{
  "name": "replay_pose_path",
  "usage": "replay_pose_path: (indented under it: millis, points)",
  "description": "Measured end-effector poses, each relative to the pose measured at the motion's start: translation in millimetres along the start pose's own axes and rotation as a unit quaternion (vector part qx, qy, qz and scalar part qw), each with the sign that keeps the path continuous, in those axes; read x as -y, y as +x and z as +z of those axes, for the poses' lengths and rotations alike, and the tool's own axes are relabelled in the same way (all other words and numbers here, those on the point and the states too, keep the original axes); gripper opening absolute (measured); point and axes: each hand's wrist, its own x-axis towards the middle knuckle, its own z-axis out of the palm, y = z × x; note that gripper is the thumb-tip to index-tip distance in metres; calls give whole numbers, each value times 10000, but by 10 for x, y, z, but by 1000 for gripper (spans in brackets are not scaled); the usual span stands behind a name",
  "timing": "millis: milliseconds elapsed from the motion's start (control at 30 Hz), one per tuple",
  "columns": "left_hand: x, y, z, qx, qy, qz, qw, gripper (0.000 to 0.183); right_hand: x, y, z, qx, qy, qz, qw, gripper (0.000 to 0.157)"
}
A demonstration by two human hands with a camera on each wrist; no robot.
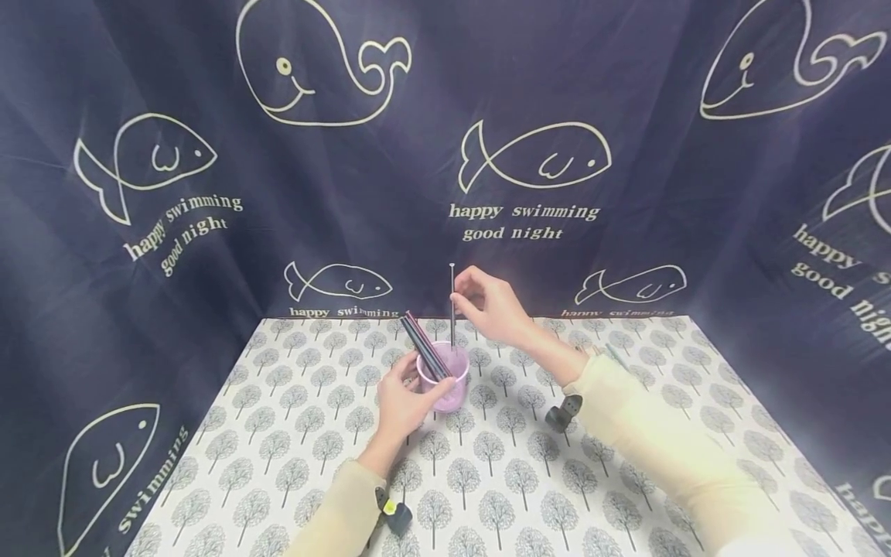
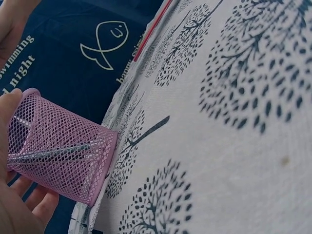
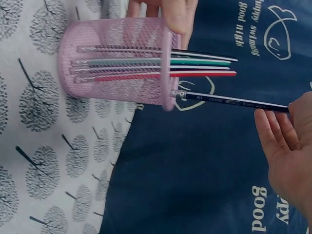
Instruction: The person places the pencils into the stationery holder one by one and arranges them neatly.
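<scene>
My left hand (image 1: 404,398) grips the side of a pink mesh pencil cup (image 1: 452,398), thumb at its rim. The cup stands on the tree-print cloth, also seen in the left wrist view as pink mesh (image 2: 58,146). Several pencils (image 3: 204,63), dark, green and red, lean together inside it and stick out past the rim. Between thumb and fingers, my right hand (image 1: 490,305) pinches a dark pencil (image 3: 234,101) near its upper end, almost upright over the cup. The pencil's silver ferrule end is down, right at the cup's rim.
Tree-print cloth (image 1: 487,495) covers the table. A dark blue curtain (image 1: 418,193) with whales and fish hangs behind. A thin greenish stick (image 1: 616,356) lies beside the right sleeve. In the left wrist view, a thin red stick (image 2: 152,30) shows near the table's edge.
</scene>
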Motion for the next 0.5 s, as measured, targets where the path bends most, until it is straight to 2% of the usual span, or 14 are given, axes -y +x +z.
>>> replay_pose_path:
  millis: [300,500]
  points:
    - [12,-7,24,-36,-44,159,9999,76,-98,-45,152,175,-521,61,9985,9]
    - [3,-24,10,-51,9,205,9998,76,-190,-70,282,437,-747,189,9961,9]
